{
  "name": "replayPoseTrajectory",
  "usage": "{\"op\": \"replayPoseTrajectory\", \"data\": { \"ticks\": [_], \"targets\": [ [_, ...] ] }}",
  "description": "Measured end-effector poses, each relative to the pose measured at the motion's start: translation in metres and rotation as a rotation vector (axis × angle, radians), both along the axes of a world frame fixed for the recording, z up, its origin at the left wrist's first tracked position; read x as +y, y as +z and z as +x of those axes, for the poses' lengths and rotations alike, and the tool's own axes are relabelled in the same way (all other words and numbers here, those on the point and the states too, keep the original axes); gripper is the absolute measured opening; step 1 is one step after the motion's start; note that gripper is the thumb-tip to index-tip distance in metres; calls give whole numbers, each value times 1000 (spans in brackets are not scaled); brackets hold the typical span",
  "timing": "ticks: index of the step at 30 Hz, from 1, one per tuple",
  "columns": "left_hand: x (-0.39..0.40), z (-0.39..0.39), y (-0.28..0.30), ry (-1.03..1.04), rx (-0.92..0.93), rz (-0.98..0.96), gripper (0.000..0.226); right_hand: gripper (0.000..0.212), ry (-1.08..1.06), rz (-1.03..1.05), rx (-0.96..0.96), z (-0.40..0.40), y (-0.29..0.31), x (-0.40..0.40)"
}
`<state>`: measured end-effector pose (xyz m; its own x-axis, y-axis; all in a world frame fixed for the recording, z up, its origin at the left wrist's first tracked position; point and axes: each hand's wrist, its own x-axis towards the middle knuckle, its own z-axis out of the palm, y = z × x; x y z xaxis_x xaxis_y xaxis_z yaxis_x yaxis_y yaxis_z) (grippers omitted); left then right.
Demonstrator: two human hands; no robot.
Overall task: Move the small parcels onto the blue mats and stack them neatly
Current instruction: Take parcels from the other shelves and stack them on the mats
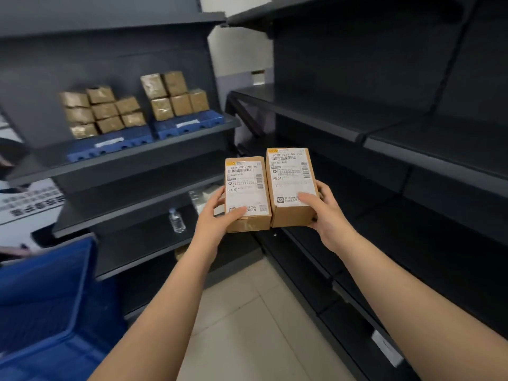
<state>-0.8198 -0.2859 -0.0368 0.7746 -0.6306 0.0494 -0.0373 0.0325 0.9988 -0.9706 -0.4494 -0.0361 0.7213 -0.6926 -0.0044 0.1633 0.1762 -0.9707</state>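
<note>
I hold two small brown cardboard parcels side by side in mid-air, each with a white shipping label facing up. My left hand (217,213) grips the left parcel (246,188) at its near end. My right hand (324,207) grips the slightly taller right parcel (292,180). On the dark shelf to the upper left lie two blue mats. The left blue mat (110,145) carries a stack of several taped parcels (103,112). The right blue mat (189,125) carries another stack of parcels (176,96).
Dark metal shelving (412,138) runs along the left and the right, meeting in a corner ahead. A blue plastic crate (46,306) sits at the lower left. A water bottle (176,220) lies on a lower left shelf. Pale floor tiles (247,325) stretch below my arms.
</note>
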Motion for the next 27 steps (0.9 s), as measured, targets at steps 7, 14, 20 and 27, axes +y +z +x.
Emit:
{"op": "replayPoseTrajectory", "data": {
  "ticks": [7,14,20,27],
  "targets": [
    [12,73,16,224,10,-70,76,47,168,41,-51,112,20,-11],
    [-7,151,33,437,-5,-167,60,47,325,92,-126,218,44,-45],
    [-25,211,44,583,-11,-224,54,42,414,86,-155,297,58,-71],
    [-27,288,52,669,-26,-252,46,43,459,54,-144,379,66,-76]
  ]
}}
